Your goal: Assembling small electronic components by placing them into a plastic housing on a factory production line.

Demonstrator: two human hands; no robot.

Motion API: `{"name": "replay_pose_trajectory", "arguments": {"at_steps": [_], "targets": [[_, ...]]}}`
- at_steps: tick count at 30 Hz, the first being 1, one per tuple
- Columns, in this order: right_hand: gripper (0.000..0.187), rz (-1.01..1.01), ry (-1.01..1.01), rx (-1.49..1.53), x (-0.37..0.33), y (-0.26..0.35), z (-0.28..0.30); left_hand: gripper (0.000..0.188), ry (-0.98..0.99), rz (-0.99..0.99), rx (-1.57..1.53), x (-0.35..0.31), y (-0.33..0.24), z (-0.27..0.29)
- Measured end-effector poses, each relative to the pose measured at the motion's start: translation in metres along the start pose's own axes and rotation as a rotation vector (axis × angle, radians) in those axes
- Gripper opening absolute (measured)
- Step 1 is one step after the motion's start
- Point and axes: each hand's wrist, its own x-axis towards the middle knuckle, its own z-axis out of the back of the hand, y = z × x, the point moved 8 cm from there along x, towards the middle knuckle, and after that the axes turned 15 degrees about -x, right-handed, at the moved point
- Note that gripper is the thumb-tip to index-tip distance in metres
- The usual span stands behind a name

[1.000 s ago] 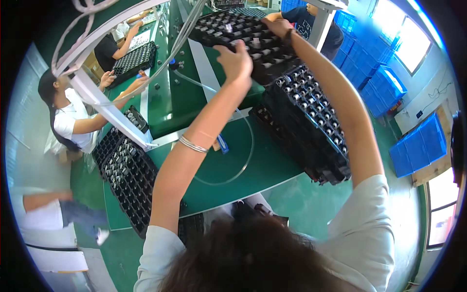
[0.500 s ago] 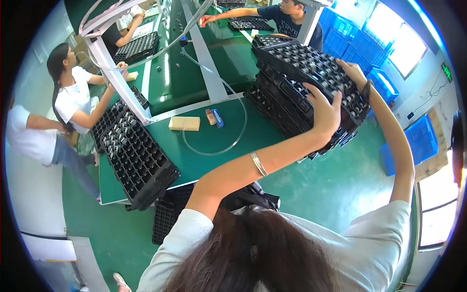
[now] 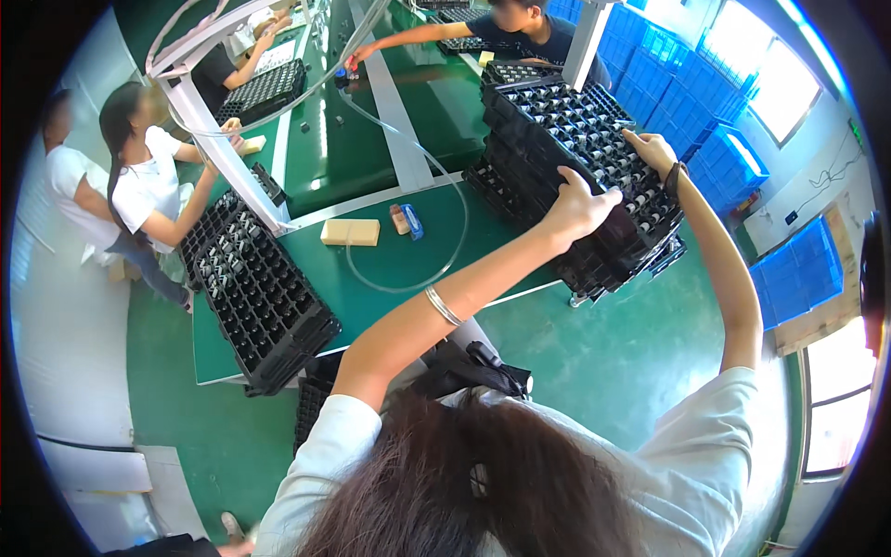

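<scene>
A black compartment tray [image 3: 557, 139] filled with small silvery-white parts lies on top of a tall stack of black trays [image 3: 529, 200] at the right end of the green table. My left hand [image 3: 580, 209] grips the tray's near edge, thumb lying along the rim and index finger pointing up; its other fingers are partly hidden. On the right side of the same tray, my right hand [image 3: 652, 156] has its fingers closed over the edge.
Another partly filled black tray [image 3: 269, 306] sits at the table's left edge. Between them lie a yellow block [image 3: 350, 232], a small blue item [image 3: 411, 223] and a clear hose [image 3: 464, 246]. Blue crates [image 3: 668, 79] are stacked at far right. Co-workers sit across and to the left.
The top tray has come down from a raised tilt and now rests more squarely on the stack. Both hands moved left with it. A co-worker's hand across the table shifted left.
</scene>
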Motion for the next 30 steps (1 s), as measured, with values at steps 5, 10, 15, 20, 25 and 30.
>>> {"name": "replay_pose_trajectory", "arguments": {"at_steps": [5, 10, 15, 20, 25, 30], "targets": [[0.056, 0.087, 0.040, 0.043, 0.018, -0.010, -0.010, 0.111, 0.220, -0.064, 0.217, 0.008, 0.015, 0.001], [0.041, 0.416, -0.090, -0.220, -0.001, 0.010, 0.012, 0.087, 0.056, -0.257, 0.194, -0.020, 0.002, 0.020], [0.035, 0.518, -0.331, 0.019, -0.093, 0.070, 0.103, 0.034, 0.017, -0.337, -0.031, -0.116, -0.008, 0.086], [0.037, 0.310, -0.615, 0.522, -0.288, 0.106, 0.098, 0.023, -0.449, -0.456, 0.091, -0.213, 0.006, 0.196], [0.026, 0.537, -0.225, 1.002, -0.315, 0.263, 0.019, 0.007, -1.017, -0.417, 0.322, -0.310, 0.018, 0.298], [0.012, 1.215, -0.306, 1.325, -0.357, 0.362, 0.114, 0.013, -1.314, -0.296, 0.817, -0.357, 0.012, 0.395]]}}
